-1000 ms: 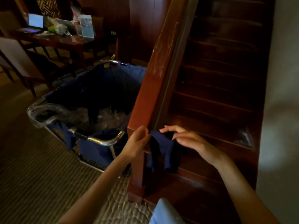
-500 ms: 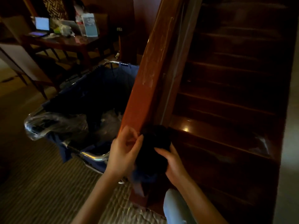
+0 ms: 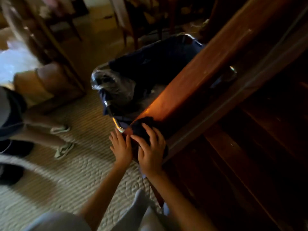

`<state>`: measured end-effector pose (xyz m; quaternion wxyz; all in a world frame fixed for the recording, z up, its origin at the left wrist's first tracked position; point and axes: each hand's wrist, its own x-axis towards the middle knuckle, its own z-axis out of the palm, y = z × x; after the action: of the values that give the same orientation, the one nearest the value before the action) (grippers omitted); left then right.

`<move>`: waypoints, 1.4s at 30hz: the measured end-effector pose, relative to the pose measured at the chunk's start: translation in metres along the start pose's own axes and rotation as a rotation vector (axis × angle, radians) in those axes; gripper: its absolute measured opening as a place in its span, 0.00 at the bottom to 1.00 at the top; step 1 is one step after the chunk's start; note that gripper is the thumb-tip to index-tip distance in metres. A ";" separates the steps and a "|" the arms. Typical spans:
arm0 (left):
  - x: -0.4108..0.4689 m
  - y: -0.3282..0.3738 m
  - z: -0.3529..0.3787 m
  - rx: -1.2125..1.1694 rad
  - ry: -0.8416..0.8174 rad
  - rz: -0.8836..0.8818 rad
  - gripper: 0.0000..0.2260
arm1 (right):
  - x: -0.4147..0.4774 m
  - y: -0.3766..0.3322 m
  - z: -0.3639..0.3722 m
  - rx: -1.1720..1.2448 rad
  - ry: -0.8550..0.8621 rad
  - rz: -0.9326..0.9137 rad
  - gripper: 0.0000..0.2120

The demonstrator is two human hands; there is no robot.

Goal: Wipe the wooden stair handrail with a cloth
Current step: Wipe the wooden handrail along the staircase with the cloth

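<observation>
The reddish wooden handrail [image 3: 196, 80] runs from the upper right down to its lower end at the centre of the view. A dark blue cloth [image 3: 143, 126] lies bunched on that lower end. My right hand [image 3: 150, 151] presses flat on the cloth with its fingers spread. My left hand [image 3: 120, 146] rests beside it at the rail's left edge, fingers straight, touching the cloth's side. Part of the cloth is hidden under my right hand.
A dark blue laundry cart [image 3: 150, 67] with a chrome frame and a plastic bag [image 3: 113, 84] stands just left of the rail. Dark wooden stairs [image 3: 258, 147] lie to the right. Another person's legs and sneakers [image 3: 63, 147] stand on the carpet at left, near chair legs [image 3: 55, 47].
The camera has tilted and swung left. Both hands have gone from folding the cloth at the rail's end to lying flat on top of the rail with the cloth under them.
</observation>
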<state>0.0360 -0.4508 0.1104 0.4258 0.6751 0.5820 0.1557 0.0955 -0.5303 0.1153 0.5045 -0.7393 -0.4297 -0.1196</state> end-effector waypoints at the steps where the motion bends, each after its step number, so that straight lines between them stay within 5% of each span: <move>1: -0.004 -0.005 -0.002 -0.032 -0.028 -0.074 0.25 | 0.015 0.003 0.000 -0.107 -0.118 -0.094 0.11; 3: -0.014 -0.011 -0.004 -0.226 -0.064 -0.152 0.23 | 0.045 0.009 0.005 -0.260 -0.339 -0.180 0.08; 6: -0.021 -0.009 -0.006 -0.435 -0.027 -0.189 0.19 | 0.070 0.010 0.018 -0.429 -0.640 -0.407 0.17; 8: -0.018 -0.007 0.000 -0.440 0.027 -0.186 0.18 | 0.084 0.010 0.021 -0.491 -0.710 -0.526 0.17; 14: -0.002 0.017 0.015 -0.205 0.187 0.068 0.21 | 0.098 0.041 -0.020 -0.372 -0.458 -0.379 0.08; 17: 0.002 0.014 0.017 -0.111 0.171 0.141 0.22 | 0.089 0.028 -0.009 -0.366 -0.587 -0.434 0.10; 21: 0.003 0.010 0.022 -0.006 0.207 0.139 0.22 | 0.111 0.003 0.020 -0.343 -0.722 -0.276 0.09; 27: 0.013 0.017 0.030 -0.083 0.231 0.147 0.22 | 0.119 0.047 -0.034 -0.384 -0.313 -0.248 0.04; 33: 0.018 0.011 0.029 -0.166 0.285 0.147 0.21 | 0.105 0.002 0.015 -0.294 -0.647 -0.287 0.09; 39: 0.021 0.047 0.034 -0.150 0.200 0.343 0.21 | 0.211 0.065 -0.078 -0.461 -0.069 -0.078 0.17; 42: 0.027 0.076 0.046 -0.124 0.088 0.580 0.22 | 0.174 0.058 -0.080 -0.503 -0.213 -0.107 0.32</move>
<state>0.1256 -0.4407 0.1332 0.3785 0.7784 0.3722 0.3351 0.2641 -0.5156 0.2211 0.2502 -0.8260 -0.4754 -0.1707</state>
